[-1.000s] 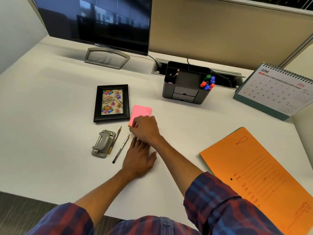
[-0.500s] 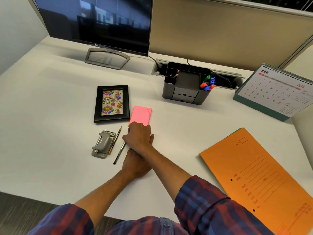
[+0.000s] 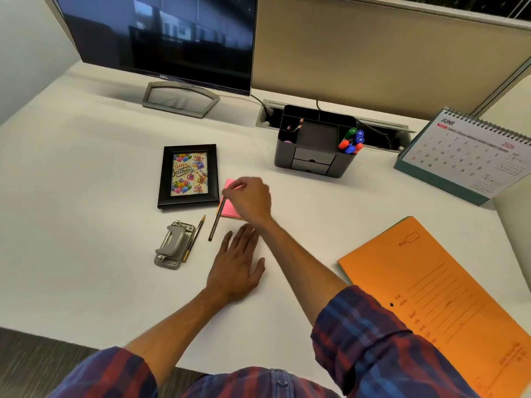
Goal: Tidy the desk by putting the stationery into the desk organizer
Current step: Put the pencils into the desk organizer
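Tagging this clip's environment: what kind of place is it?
Most likely an office cubicle desk: a monitor on a stand, a fabric partition panel behind the white desk, plus a desk organizer with markers and a flip calendar.

We look down on a white desk (image 3: pixel 86 196) boxed in by a beige partition (image 3: pixel 373 53) at twelve o'clock and a pale wall (image 3: pixel 26 53) at ten. A dark monitor (image 3: pixel 161 35) stands at eleven, its screen reflecting dim shapes. Grey carpet (image 3: pixel 43 360) shows at seven, below the desk edge.
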